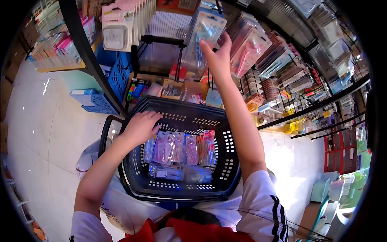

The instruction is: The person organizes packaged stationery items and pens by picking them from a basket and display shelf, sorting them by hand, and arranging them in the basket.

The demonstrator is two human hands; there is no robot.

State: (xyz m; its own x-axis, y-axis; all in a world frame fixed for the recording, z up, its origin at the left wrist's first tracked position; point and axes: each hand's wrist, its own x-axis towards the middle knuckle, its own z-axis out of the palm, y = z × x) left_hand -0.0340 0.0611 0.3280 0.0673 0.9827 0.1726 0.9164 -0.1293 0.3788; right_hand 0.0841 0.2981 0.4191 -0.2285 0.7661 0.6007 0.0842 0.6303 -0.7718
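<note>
A black plastic shopping basket point(139, 177) sits at my lap, holding several packets. Among them are pinkish clear packs point(169, 145), red-edged packs point(207, 147) and clear flat packs point(167, 173) at the near side. My left hand point(141, 127) reaches over the basket's left rim with fingers stretched out, holding nothing that I can see. Up at the display, my right hand point(219, 58) has its thumb on the front of a blue blister pack point(205, 32) hanging on a hook, and its fingers round the right edge.
Pink carded packs point(252, 50) hang just right of the blue ones. More hook racks point(290, 76) run off to the right. At upper left hang white-and-pink cards point(118, 26). Below are a blue plastic basket point(119, 76) and a black shelf post point(86, 52).
</note>
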